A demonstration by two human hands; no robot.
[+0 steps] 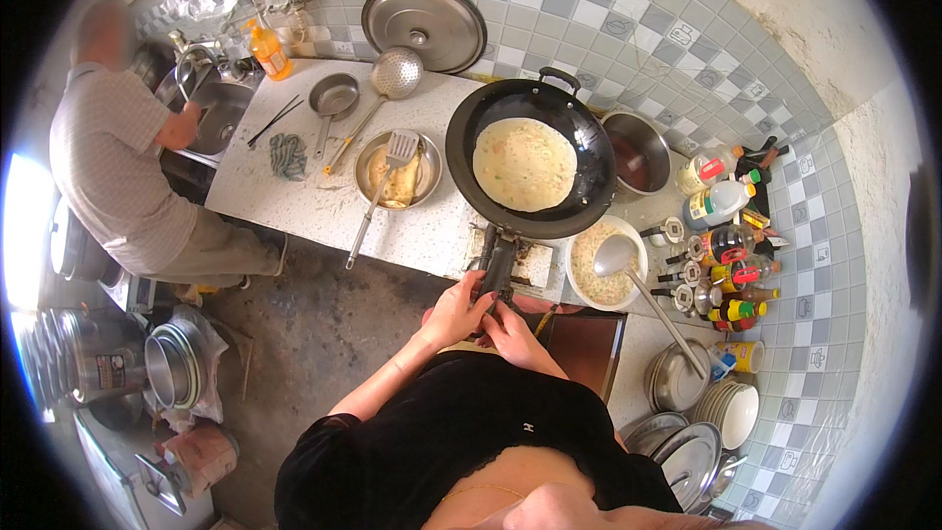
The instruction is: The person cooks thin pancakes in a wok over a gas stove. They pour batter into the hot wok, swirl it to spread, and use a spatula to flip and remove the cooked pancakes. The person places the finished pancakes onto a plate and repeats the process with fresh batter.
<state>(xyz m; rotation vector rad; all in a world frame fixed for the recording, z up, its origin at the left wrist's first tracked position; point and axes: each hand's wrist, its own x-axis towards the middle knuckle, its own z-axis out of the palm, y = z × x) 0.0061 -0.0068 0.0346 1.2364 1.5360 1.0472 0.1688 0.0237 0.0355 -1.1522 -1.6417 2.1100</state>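
Observation:
A pale round pancake with small bits (525, 164) lies in a black wok (458, 154). The wok's long handle (500, 265) points towards me. My left hand (460, 311) is at the near end of this handle, its fingers bent beside it. Close by, my right hand (511, 335) meets the left; whether either one grips the handle is hidden. Right of the wok, a white bowl of batter (581, 287) holds a metal ladle (617, 256). To the left, a slotted spatula (401, 149) rests across a metal bowl (436, 177) with folded pancake (399, 188) in it.
A pot of dark liquid (647, 132) stands behind the wok's right side. Bottles (717, 202) and stacked plates (736, 416) line the right wall. A skimmer (396, 73), a small pan (334, 94) and a cloth (288, 156) lie left. Another person (118, 162) stands at the sink (224, 114).

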